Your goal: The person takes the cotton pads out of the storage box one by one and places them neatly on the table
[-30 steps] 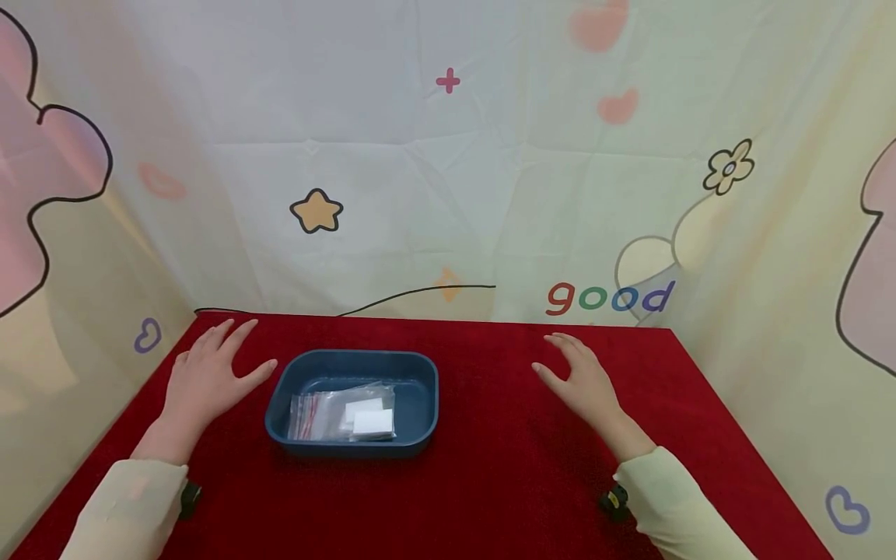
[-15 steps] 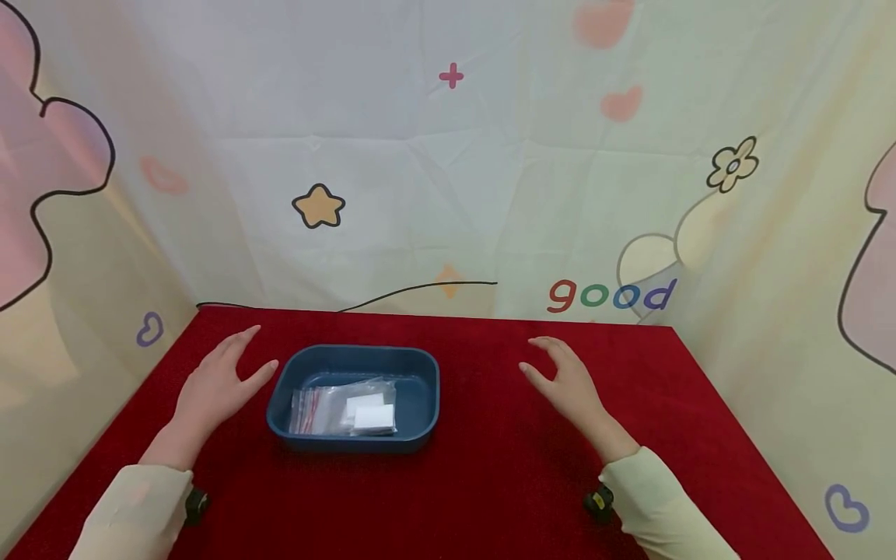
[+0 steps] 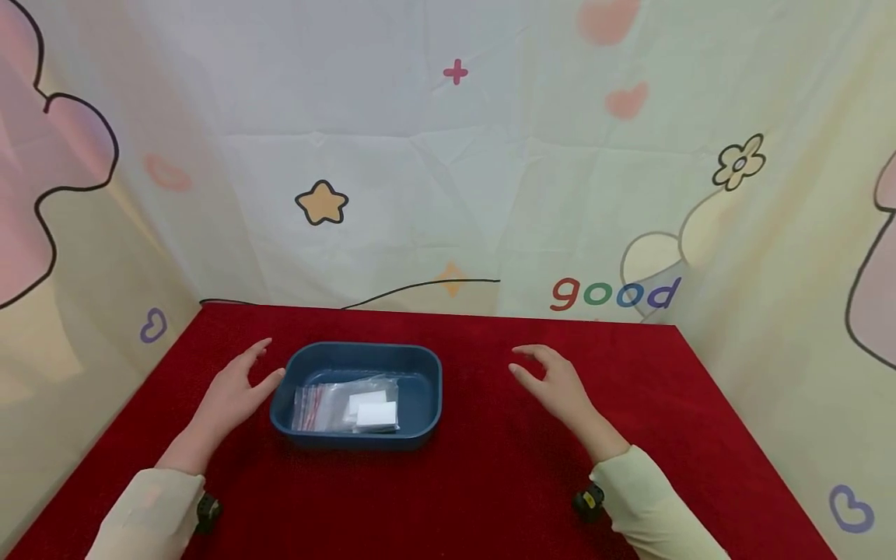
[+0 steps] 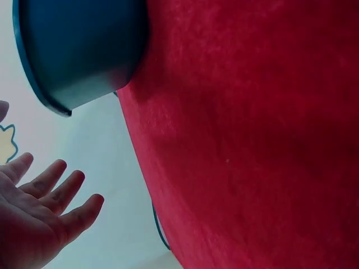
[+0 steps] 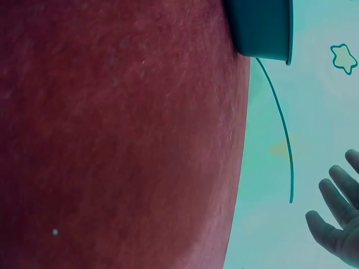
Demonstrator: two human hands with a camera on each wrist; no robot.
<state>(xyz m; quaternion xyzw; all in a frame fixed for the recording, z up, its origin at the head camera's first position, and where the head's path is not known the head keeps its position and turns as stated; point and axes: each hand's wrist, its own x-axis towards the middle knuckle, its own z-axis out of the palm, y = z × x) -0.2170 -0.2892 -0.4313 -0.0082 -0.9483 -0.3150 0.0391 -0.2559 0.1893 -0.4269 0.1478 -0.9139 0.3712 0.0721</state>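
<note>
A dark blue rectangular tub stands left of centre on the red cloth. Inside it lie clear zip bags with red-marked ends, and white flat pieces show at their right end. My left hand hovers just left of the tub, its thumb tip right at the rim in the head view, fingers relaxed and holding nothing. Off to the tub's right, with a gap between, my right hand is raised over the cloth, fingers loosely bent and free of any object. The left wrist view shows the left fingers spread below the tub's side.
Red cloth covers the table, whose back edge meets a pale printed curtain. More curtain hangs along both sides. Each wrist carries a small dark device, such as the right wrist camera.
Both hands have moved inward toward the tub, the left rightward and the right leftward. The view has tilted slightly; the tub and its bags stay in place on the cloth.
</note>
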